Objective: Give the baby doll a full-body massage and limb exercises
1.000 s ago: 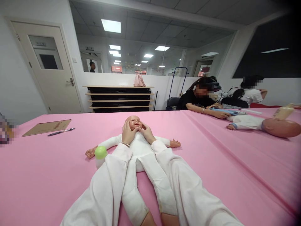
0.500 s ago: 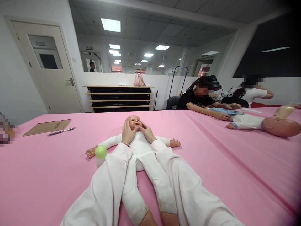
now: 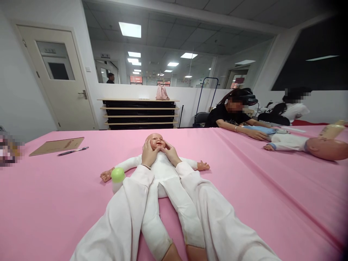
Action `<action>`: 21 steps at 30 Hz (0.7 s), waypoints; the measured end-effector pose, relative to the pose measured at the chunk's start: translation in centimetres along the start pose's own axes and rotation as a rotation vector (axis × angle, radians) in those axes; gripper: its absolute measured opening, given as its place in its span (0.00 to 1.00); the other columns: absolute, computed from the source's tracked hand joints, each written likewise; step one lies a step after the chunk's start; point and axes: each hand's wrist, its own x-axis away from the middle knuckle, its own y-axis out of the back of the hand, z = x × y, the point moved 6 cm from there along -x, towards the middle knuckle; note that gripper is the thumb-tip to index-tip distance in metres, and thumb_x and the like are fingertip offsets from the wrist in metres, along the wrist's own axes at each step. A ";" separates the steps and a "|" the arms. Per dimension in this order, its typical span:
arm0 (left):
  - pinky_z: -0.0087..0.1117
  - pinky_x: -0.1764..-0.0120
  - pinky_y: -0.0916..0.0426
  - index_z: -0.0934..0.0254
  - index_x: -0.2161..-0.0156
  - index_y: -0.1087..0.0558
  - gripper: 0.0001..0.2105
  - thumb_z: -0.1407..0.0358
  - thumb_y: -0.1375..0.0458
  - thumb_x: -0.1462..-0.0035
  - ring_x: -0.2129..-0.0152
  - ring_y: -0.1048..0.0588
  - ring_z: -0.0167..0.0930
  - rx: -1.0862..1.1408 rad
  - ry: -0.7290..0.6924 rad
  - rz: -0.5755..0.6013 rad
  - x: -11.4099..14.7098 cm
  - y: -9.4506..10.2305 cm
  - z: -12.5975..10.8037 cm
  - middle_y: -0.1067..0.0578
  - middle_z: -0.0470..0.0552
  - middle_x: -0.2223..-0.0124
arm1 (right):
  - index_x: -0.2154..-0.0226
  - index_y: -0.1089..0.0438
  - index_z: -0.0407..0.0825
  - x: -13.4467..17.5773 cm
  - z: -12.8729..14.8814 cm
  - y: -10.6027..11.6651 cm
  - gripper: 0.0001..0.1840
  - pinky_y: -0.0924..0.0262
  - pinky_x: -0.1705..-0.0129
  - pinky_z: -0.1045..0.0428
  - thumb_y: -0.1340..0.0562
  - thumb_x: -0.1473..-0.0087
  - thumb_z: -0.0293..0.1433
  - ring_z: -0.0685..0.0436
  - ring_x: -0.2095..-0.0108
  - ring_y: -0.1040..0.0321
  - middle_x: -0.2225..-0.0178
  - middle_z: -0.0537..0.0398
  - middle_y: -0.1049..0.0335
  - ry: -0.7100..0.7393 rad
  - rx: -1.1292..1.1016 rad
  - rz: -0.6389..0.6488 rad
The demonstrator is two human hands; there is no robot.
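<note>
On its back in front of me lies a baby doll point(image 3: 165, 175) with a white cloth body and its arms spread wide. My left hand point(image 3: 149, 155) cups one side of its face, a beaded bracelet at the wrist. From the other side my right hand point(image 3: 170, 154) holds the opposite cheek. Both thumbs rest near the doll's mouth and chin, with the fingers curved along the sides of the head. Beside my left forearm stands a bottle with a round green cap point(image 3: 117, 175), its lower part partly hidden by my sleeve.
A pink cloth covers the table point(image 3: 67, 203). A brown notebook point(image 3: 56, 145) and a pen point(image 3: 73, 151) lie at the left. Across at the right, a person in black point(image 3: 231, 116) handles another doll point(image 3: 290, 142), with a yellowish bottle point(image 3: 332, 129) near its head.
The view has shifted slightly. Both my hands stay on the doll's face, with no clear movement. In the background at the right, a person in white has changed arm position.
</note>
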 end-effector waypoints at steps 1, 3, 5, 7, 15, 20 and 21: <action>0.40 0.41 0.50 0.69 0.43 0.44 0.30 0.60 0.43 0.49 0.42 0.46 0.40 -0.002 0.006 0.002 0.0 0.0 0.0 0.43 0.61 0.40 | 0.48 0.37 0.44 0.1 0.0 0.0 0.40 0.49 0.42 0.48 0.31 0.65 0.38 0.41 0.45 0.43 0.46 0.48 0.39 -0.003 0.005 -0.002; 0.39 0.41 0.51 0.69 0.43 0.44 0.28 0.63 0.44 0.48 0.42 0.46 0.39 -0.004 0.008 0.002 0.0 0.0 0.0 0.43 0.61 0.41 | 0.48 0.37 0.45 0.1 0.1 -0.1 0.39 0.49 0.42 0.48 0.31 0.65 0.38 0.41 0.44 0.43 0.46 0.49 0.40 -0.001 0.003 0.009; 0.38 0.41 0.51 0.70 0.44 0.43 0.24 0.67 0.48 0.45 0.42 0.46 0.37 -0.002 -0.004 -0.001 -0.1 0.0 0.0 0.42 0.60 0.41 | 0.49 0.36 0.47 0.0 -0.1 -0.1 0.36 0.49 0.42 0.47 0.32 0.63 0.39 0.41 0.44 0.43 0.46 0.51 0.39 -0.005 -0.020 0.014; 0.37 0.41 0.51 0.71 0.44 0.42 0.21 0.69 0.52 0.44 0.42 0.45 0.36 -0.001 -0.014 -0.003 -0.1 0.1 -0.1 0.42 0.60 0.41 | 0.51 0.34 0.47 -0.2 -0.3 0.0 0.33 0.48 0.42 0.47 0.34 0.61 0.41 0.41 0.45 0.42 0.47 0.52 0.37 -0.017 -0.068 0.008; 0.41 0.42 0.49 0.66 0.44 0.44 0.31 0.59 0.41 0.51 0.42 0.46 0.40 0.014 -0.021 -0.017 0.1 0.0 -0.1 0.41 0.60 0.41 | 0.50 0.35 0.47 -0.1 -0.2 0.0 0.36 0.48 0.42 0.47 0.32 0.63 0.39 0.41 0.45 0.42 0.47 0.50 0.37 0.028 0.012 0.021; 0.40 0.41 0.50 0.67 0.44 0.43 0.23 0.66 0.49 0.45 0.42 0.45 0.37 0.012 -0.032 -0.023 -0.1 -0.1 0.2 0.42 0.59 0.41 | 0.50 0.34 0.49 -0.5 -0.9 0.2 0.32 0.47 0.43 0.47 0.35 0.59 0.42 0.42 0.46 0.41 0.46 0.51 0.38 0.048 -0.052 0.039; 0.39 0.41 0.51 0.67 0.44 0.43 0.21 0.66 0.52 0.43 0.42 0.45 0.36 0.012 -0.034 -0.022 -0.1 -0.1 0.2 0.42 0.59 0.41 | 0.51 0.34 0.49 -0.6 -1.0 0.2 0.32 0.47 0.43 0.47 0.36 0.58 0.43 0.42 0.46 0.41 0.46 0.51 0.38 0.046 -0.070 0.041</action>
